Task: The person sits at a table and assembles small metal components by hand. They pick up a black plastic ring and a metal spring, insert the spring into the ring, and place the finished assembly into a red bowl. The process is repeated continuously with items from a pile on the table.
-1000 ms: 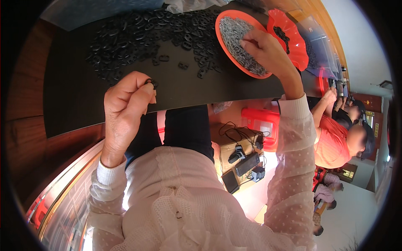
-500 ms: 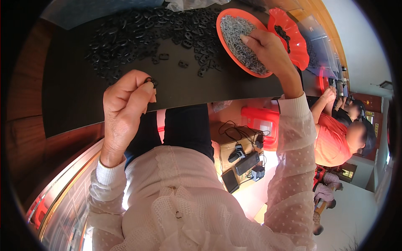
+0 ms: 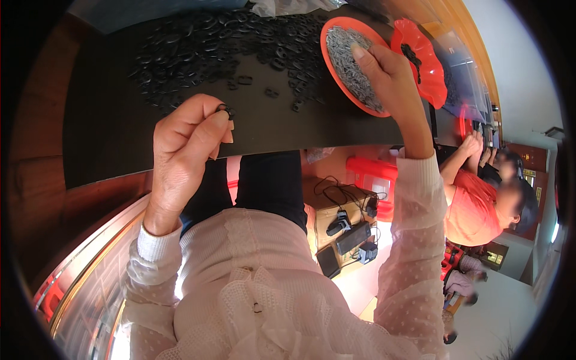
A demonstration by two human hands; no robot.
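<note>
Between the thumb and curled fingers of my left hand (image 3: 189, 141) is a small black plastic loop piece (image 3: 224, 108), held above the table's near edge. My fingers cover most of it. To the right, my right hand (image 3: 396, 78) is over an orange bowl (image 3: 324, 45) filled with small silvery metal pins (image 3: 343, 60). Its thumb points up along the pins and its fingers are curled in; whatever they may grip is hidden. A wide heap of black plastic pieces (image 3: 198, 45) spreads over the dark table (image 3: 270, 129). A few two-holed pieces (image 3: 245, 80) lie apart from the heap.
Beside the bowl stands a wavy-edged red dish (image 3: 432, 78) with dark small parts. Clear plastic (image 3: 294, 6) lies at the far edge. Below the table are a box with cables and adapters (image 3: 354, 237) and a red stool (image 3: 375, 180). A person in orange (image 3: 474, 207) sits at the right.
The table, bowl and heap sit slightly lower and farther right in the view. My left hand still holds the black loop piece; my right hand stays at the bowl, with its wrist more upright.
</note>
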